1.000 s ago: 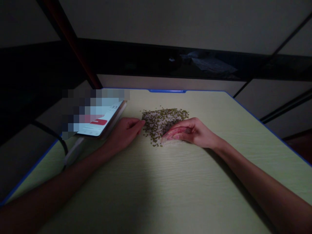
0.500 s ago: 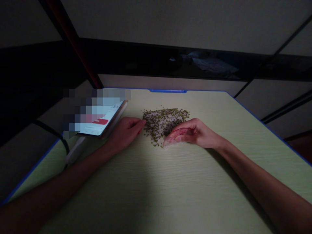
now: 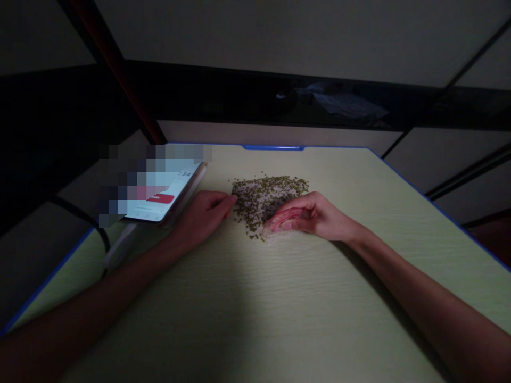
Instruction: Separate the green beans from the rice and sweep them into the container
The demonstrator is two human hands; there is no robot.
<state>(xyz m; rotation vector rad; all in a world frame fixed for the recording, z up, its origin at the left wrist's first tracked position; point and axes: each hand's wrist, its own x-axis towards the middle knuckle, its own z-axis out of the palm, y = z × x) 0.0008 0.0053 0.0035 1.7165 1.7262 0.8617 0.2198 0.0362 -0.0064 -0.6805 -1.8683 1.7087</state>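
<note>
Working at a pale wood-grain table (image 3: pixel 303 298) with blue edging, facing matte panels (image 3: pixel 279 37) and a dark recess (image 3: pixel 223 96) with crinkled, filmy stuff (image 3: pixel 351 106) beyond the far edge. Dim room. Spreading loose and granular toward the middle of the far edge: mixed pile (image 3: pixel 259 191), tiny round green beads plus white grains. Resting left hand (image 3: pixel 205 210) beside the pile's left side, grip curled narrow; curving right hand (image 3: pixel 315 215) over its near-right side, can't tell grip opening or contents. Lying near far-left corner: glossy lit phone (image 3: pixel 183 183), partly blurred.
</note>
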